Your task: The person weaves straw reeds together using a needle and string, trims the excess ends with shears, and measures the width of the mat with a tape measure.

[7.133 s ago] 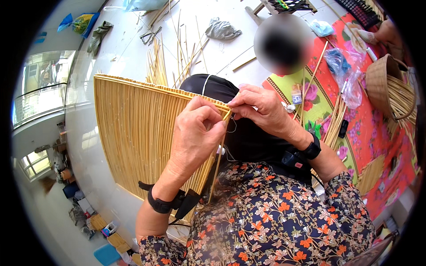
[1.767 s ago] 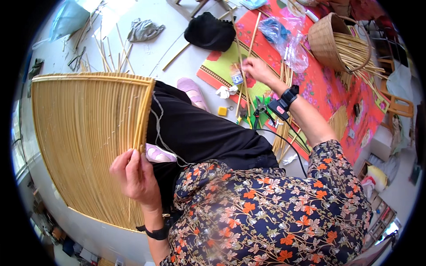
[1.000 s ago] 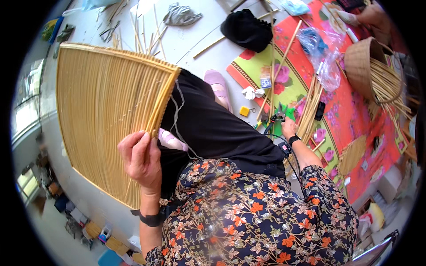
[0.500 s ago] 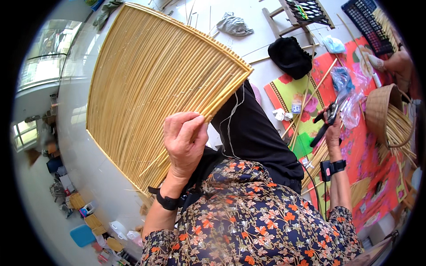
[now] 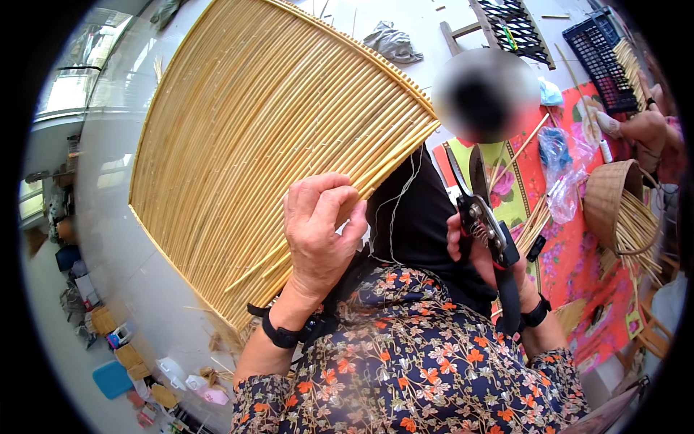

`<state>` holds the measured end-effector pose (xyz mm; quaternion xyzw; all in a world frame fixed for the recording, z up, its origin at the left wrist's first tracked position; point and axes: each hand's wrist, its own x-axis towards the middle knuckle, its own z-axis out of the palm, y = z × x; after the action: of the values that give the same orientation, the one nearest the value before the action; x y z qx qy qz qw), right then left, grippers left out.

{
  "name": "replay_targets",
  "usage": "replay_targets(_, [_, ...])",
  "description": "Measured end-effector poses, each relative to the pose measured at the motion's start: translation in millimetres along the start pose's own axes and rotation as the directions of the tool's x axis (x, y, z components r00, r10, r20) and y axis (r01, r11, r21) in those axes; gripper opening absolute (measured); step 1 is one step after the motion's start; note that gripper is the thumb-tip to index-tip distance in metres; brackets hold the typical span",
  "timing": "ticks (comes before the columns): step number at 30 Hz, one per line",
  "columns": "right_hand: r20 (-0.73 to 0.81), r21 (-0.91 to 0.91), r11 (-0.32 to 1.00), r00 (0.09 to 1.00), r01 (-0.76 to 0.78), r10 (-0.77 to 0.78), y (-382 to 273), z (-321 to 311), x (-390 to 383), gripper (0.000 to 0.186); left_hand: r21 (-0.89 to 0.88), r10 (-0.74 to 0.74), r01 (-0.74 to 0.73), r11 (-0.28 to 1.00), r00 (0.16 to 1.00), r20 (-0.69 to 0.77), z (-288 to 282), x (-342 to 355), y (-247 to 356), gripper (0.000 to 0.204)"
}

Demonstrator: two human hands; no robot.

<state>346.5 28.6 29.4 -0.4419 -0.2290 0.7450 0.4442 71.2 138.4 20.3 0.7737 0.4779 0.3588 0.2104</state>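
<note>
A large panel of slim yellow stalks point(image 5: 267, 108), bound side by side inside a stick frame, slants across the left and centre. At its near right edge my left hand point(image 5: 322, 235) is closed, thumb and fingers curled at the stalk ends; the fingertips are partly hidden. A few loose-ended stalks poke out under that wrist. My right hand point(image 5: 478, 253) grips dark-handled pruning shears point(image 5: 481, 210), their blades apart and pointing up over the floral cloth. Thin white thread point(image 5: 394, 206) hangs from the panel's edge over my dark-trousered leg.
On the right, a red floral cloth point(image 5: 578, 282) bears plastic bags point(image 5: 560, 173), loose stalks and a tipped woven basket point(image 5: 607, 206) full of stalks. A blue crate point(image 5: 596, 61), a wooden stool point(image 5: 499, 29) and another person's hand point(image 5: 640, 134) are beyond. Grey cloth point(image 5: 392, 43) lies on the floor.
My right hand has brought the shears left and toward the panel, and their blades now stand apart. The panel and my left hand have shifted slightly rightward in view.
</note>
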Motion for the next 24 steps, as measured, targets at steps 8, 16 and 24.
replay_targets(8, [0.144,0.128,0.948,0.951,-0.291,0.272,-24,32,-10,0.142,-0.010,-0.007,0.007,1.000,1.000,0.009,1,0,0,0.027])
replay_targets(16, [0.192,-0.345,0.902,0.921,-0.259,0.338,-48,14,12,0.092,-0.047,-0.067,0.068,0.997,0.998,0.014,2,0,2,0.026])
replay_targets(24, [0.242,-0.506,0.842,0.907,-0.186,0.346,-50,10,22,0.080,-0.013,-0.087,0.088,0.996,0.995,0.055,-4,5,7,0.024])
